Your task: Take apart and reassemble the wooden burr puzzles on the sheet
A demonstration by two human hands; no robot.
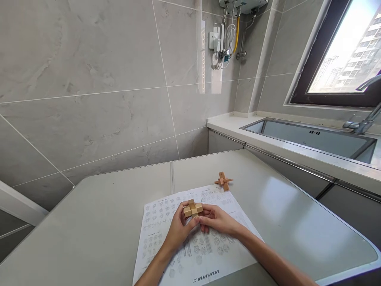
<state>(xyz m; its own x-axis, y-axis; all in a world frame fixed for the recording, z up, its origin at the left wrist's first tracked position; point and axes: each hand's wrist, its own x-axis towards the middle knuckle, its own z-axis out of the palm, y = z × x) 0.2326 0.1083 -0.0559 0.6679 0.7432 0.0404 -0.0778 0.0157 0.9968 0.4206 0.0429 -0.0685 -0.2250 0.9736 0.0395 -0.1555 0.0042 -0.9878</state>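
Note:
A small pale wooden interlocking puzzle [193,208] is held just above a printed instruction sheet [190,254] on the grey table [98,222]. My left hand [178,228] grips it from the left and below, fingers curled round it. My right hand [217,220] pinches its right side with thumb and fingertips. A second, darker wooden cross-shaped puzzle [223,181] lies on the table just beyond the sheet's far right corner, apart from both hands.
A steel sink [312,137] with a tap [364,119] sits in the counter to the right, under a window [348,51]. Grey tiled wall stands behind the table. Pipes and a socket [223,43] hang high on the wall.

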